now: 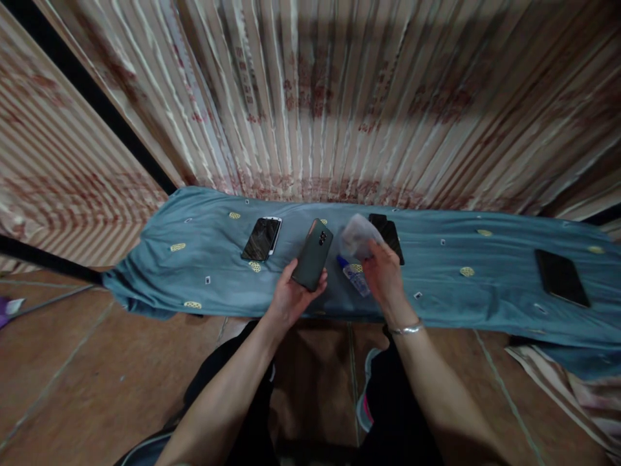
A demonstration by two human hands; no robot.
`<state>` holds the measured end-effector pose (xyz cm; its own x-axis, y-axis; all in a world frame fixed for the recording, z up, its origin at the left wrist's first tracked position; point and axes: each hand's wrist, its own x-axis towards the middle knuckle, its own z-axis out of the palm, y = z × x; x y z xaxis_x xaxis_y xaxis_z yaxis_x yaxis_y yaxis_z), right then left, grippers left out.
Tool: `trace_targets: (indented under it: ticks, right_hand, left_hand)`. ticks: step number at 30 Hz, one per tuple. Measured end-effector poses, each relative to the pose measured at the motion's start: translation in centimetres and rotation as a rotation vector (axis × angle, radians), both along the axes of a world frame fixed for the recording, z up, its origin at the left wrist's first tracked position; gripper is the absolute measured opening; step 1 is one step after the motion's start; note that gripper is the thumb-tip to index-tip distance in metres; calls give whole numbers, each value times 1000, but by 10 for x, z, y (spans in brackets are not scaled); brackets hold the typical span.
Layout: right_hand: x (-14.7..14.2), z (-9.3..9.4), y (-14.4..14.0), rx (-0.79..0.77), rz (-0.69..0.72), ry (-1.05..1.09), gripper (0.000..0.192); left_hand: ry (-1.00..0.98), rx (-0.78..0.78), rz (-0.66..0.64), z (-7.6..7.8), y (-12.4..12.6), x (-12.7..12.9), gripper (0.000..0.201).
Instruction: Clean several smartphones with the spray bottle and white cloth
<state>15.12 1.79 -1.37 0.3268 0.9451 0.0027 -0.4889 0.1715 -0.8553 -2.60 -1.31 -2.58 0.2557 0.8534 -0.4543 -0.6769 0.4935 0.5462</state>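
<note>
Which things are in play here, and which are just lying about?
In play:
- dark phone, in the left hand
- thin whitish sheet, in the right hand
- blue-capped bottle, beside the right hand

Lying about, on the blue cloth:
- left-side phones
- dark devices behind the right hand
- far-right dark device

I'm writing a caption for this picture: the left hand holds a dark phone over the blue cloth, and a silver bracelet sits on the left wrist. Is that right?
Not quite: the silver bracelet is on the right wrist, as the head view shows. The left hand does hold a dark phone over the blue cloth.
</note>
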Motion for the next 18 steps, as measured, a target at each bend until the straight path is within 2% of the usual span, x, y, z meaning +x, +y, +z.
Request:
trace_targets:
  ticks: [3,5,7,10,14,18]
  right_hand:
    - [-3,14,4,120,-27,-277,21]
    - [-8,15,6,214,3,-536,28]
    - [-14,8,6,326,83,-816,38]
    - [-21,-13,2,417,181,-1142,54]
    - [-27,-36,-12,442,156,-1268,72]
    - [-33,-44,-27,456,174,-1289,83]
  left_hand:
    - [-19,-9,-23,0,-2,8,42]
    - [-3,-8,-13,0,-4,15,35]
    - [30,10,17,-1,-6,21,27]
    - [59,67,45,-4,-9,28,30]
    - [81,119,43,-7,-10,30,41]
    - [88,145,99,-10,-8,30,38]
